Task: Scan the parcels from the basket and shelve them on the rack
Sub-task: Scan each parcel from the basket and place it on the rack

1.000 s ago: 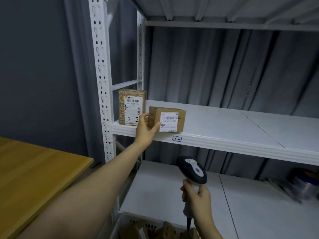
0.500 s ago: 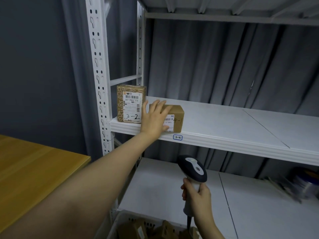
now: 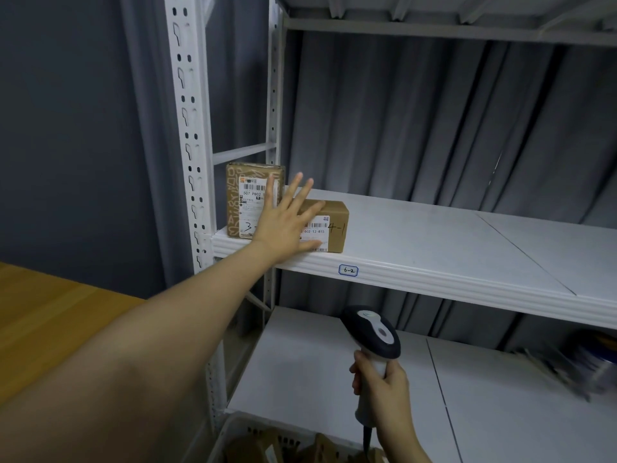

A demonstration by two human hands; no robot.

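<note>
**Open hand on the small box at the shelf**

The left hand [image 3: 283,222] is in the middle of the frame. Its fingers [image 3: 302,195] are straight and spread wide over the front of the small box [image 3: 335,225] marked 4-1. This box stands on the middle shelf [image 3: 434,235], just beside a taller box [image 3: 242,202] next to the rack post [image 3: 187,128]. At lower centre the right hand [image 3: 384,389] grips the handle of the scanner [image 3: 374,332]. The basket [image 3: 233,432] with more boxes is at the bottom edge.

Two shelved parcels [image 3: 240,198] [image 3: 337,228], one scanner [image 3: 374,332]
</note>
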